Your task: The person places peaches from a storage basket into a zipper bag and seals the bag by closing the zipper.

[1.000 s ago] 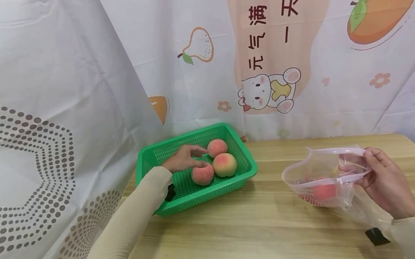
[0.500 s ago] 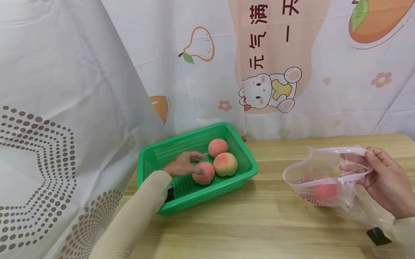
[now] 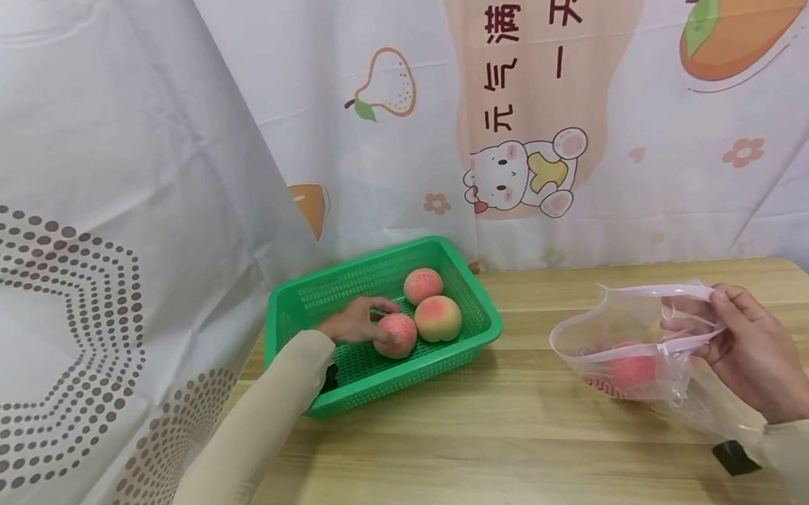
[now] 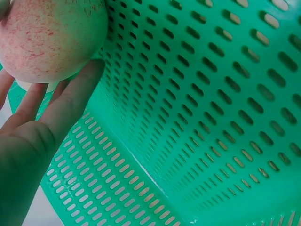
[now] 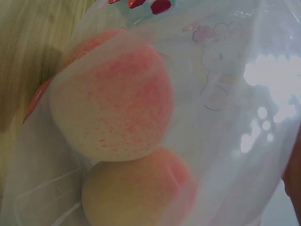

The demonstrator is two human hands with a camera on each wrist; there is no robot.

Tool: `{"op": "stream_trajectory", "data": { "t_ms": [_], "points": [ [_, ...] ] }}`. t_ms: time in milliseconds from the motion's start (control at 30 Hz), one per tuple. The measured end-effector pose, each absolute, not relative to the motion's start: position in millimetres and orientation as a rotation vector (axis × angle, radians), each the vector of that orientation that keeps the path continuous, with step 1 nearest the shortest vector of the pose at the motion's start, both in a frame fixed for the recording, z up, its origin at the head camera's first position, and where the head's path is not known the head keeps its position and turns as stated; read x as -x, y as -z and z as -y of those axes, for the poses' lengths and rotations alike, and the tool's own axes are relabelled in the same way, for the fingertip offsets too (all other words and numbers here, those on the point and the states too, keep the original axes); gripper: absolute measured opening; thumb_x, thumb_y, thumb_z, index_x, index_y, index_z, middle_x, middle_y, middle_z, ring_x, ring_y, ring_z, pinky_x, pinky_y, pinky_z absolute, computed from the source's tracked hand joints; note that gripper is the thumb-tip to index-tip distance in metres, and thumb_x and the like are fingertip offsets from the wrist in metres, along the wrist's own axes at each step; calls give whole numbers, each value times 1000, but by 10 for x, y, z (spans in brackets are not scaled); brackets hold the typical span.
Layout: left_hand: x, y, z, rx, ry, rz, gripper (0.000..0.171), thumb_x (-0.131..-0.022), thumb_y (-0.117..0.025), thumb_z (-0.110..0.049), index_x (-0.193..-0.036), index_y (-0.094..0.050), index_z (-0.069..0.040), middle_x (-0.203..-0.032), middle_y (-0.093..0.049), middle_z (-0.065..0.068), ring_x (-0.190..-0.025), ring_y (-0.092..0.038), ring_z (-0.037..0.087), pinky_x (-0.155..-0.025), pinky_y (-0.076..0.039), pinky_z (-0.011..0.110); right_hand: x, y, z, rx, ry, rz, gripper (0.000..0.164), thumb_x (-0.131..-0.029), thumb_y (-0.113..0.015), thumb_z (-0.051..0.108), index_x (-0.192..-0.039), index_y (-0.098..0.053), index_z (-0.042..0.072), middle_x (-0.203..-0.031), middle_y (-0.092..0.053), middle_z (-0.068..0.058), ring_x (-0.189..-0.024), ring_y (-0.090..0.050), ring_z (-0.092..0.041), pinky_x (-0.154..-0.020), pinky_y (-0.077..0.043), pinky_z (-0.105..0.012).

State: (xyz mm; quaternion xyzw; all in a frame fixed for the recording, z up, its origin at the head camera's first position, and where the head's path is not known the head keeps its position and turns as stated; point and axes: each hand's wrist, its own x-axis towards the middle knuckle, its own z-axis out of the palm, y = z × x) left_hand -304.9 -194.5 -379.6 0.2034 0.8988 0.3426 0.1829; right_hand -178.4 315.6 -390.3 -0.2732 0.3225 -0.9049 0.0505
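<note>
Inside the green basket (image 3: 388, 390), my left hand (image 3: 355, 321) grips a pink peach (image 3: 395, 337) with thumb and fingers. The left wrist view shows fingers under and around this speckled peach (image 4: 51, 40), beside the perforated wall. Two more peaches, one pink (image 3: 422, 285) and one yellow with a red blush (image 3: 438, 319), lie to its right. At the right, my right hand (image 3: 758, 356) holds the rim of a clear zip bag (image 3: 590, 358), whose mouth gapes. Through its film the right wrist view shows a large peach (image 5: 115, 101) and another below it (image 5: 136, 193).
The wooden table (image 3: 461, 458) runs between basket and bag. A white printed curtain (image 3: 397, 180) hangs behind, and a dotted grey-white cloth (image 3: 171, 185) drapes on the left. Near the right sleeve lies a small black piece (image 3: 735, 457).
My left hand has lowered slightly and closed its fingers around the nearest pink peach. The right hand and the bag have stayed in place.
</note>
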Motion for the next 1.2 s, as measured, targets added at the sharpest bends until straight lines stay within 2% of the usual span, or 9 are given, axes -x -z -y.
{"op": "stream_trajectory", "data": {
  "t_ms": [300,567,700,900,1200],
  "points": [
    [3053,3793,1937,-589,-942,-2506,64,-85,-77,-18,-141,-52,0,-140,-54,16,-121,-54,29,-96,-49,42,1791,3898,-3156,814,2758,-974,34,-110,-16,11,-112,-48,-2,-124,-63,-27,-104,-68,-40,-83,-58,-42],
    [3061,3784,1913,-565,-900,-2494,67,-85,-78,-16,-144,-49,-1,-142,-52,15,-122,-52,29,-96,-49,42,1785,3893,-3154,824,2753,-979,35,-110,-16,11,-112,-48,-2,-124,-63,-27,-103,-68,-40,-80,-59,-42],
    [3071,3792,1908,-568,-899,-2486,66,-85,-76,-12,-144,-49,0,-142,-52,16,-123,-52,29,-96,-49,41,1786,3897,-3159,856,2738,-967,37,-110,-14,11,-113,-48,-2,-125,-62,-28,-105,-67,-40,-81,-59,-42],
    [3069,3804,1906,-561,-896,-2476,66,-81,-73,-7,-143,-50,-2,-140,-53,15,-116,-54,27,-90,-50,38,1779,3900,-3163,845,2741,-973,37,-110,-14,11,-113,-49,-2,-125,-63,-28,-104,-68,-40,-81,-58,-42],
    [3052,3815,1909,-536,-876,-2490,73,-78,-72,-9,-146,-47,-3,-139,-52,15,-112,-54,27,-88,-50,38,1765,3916,-3167,832,2752,-981,36,-110,-15,12,-113,-48,-3,-124,-63,-28,-104,-68,-40,-81,-58,-42]
  ]
}}
